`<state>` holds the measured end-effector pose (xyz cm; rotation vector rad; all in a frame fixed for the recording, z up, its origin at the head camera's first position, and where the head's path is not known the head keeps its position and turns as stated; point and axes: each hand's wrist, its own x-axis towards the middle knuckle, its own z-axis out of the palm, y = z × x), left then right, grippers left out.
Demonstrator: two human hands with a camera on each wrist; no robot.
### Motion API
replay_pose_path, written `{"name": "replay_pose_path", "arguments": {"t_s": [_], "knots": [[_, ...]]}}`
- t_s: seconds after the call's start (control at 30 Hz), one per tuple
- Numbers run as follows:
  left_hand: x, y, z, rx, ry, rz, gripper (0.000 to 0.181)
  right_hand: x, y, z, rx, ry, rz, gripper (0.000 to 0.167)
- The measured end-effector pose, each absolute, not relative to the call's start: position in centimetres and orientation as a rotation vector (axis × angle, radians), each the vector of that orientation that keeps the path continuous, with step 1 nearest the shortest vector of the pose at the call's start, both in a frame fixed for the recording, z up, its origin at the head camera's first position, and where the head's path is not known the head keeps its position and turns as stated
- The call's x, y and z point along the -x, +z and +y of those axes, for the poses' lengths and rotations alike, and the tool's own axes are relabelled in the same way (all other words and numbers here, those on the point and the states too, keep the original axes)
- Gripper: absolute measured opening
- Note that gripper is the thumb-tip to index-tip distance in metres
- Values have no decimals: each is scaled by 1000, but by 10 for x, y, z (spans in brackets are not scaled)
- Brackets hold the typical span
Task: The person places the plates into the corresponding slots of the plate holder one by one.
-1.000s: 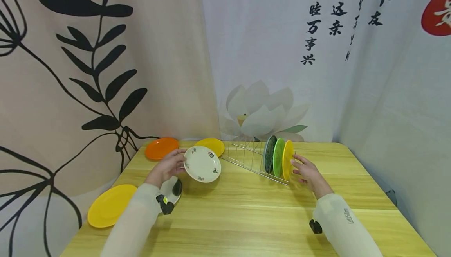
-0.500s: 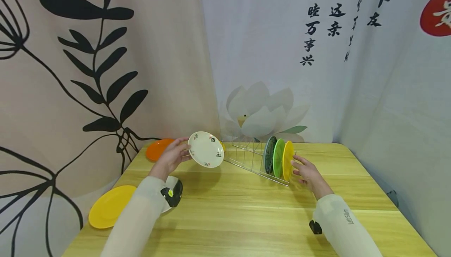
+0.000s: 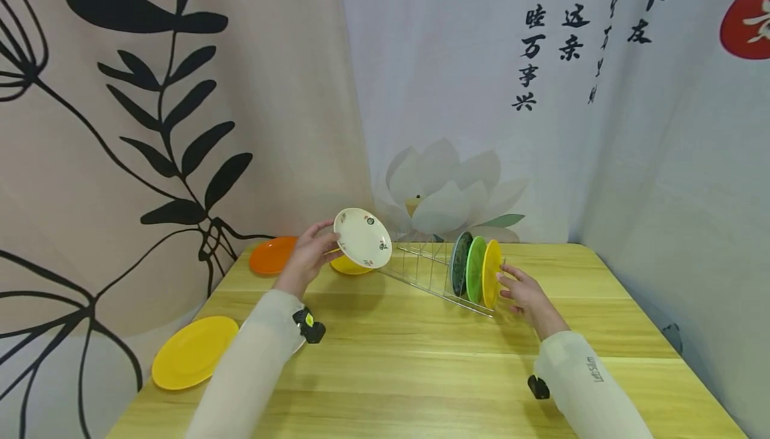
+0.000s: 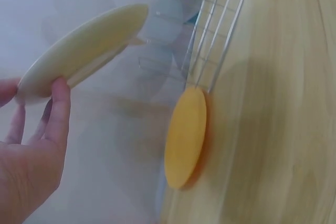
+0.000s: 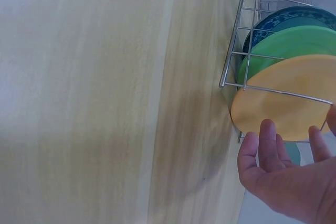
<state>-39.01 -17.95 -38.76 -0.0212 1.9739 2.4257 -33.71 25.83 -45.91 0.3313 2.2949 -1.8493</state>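
My left hand (image 3: 313,252) grips the rim of a white plate with small printed motifs (image 3: 363,238), tilted and raised above the back of the table. In the left wrist view, the thumb and fingers pinch the plate's edge (image 4: 86,51). A wire dish rack (image 3: 421,272) stands to its right. At the rack's right end, a dark patterned plate (image 3: 461,264), a green plate (image 3: 475,268) and a yellow plate (image 3: 491,273) stand upright. My right hand (image 3: 529,299) is beside that end, fingers loosely spread near the yellow plate and end wire; contact is unclear.
An orange plate (image 3: 271,256) lies at the back left, and a yellow plate (image 3: 350,265) lies partly behind the raised one. Another yellow plate (image 3: 194,352) rests at the left edge. The left sleeve mostly hides a white plate (image 3: 299,344). A curtain (image 3: 289,125) hangs behind the wooden table.
My left hand has moved up and rightward with the white plate, bringing it close to the rack's left end. The right hand and the plates in the rack have stayed still.
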Motion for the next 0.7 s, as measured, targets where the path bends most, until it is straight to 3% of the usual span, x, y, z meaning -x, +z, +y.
{"name": "replay_pose_path", "arguments": {"t_s": [0.7], "knots": [[403, -372, -106, -1, 2578, 1909, 46, 339, -459, 260, -336, -1860, 2285, 61]]}}
